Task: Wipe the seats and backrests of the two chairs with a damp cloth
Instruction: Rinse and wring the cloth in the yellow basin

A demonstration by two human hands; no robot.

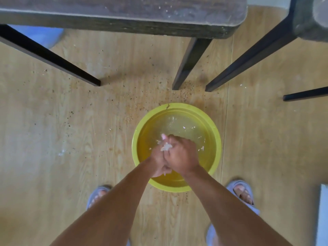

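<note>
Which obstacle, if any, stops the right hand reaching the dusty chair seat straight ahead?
Probably none. The right hand and left hand are wringing the cloth over the yellow basin; open space lies up to the chair seat.

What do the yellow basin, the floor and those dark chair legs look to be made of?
The yellow basin looks like moulded plastic: uniform glossy colour, thin rim with a small crack at its far edge. The floor seems wood-look laminate or vinyl, with printed grain and long straight seams. The chair legs are square-sectioned and matte black, either painted metal or wood; I cannot tell which.
</note>
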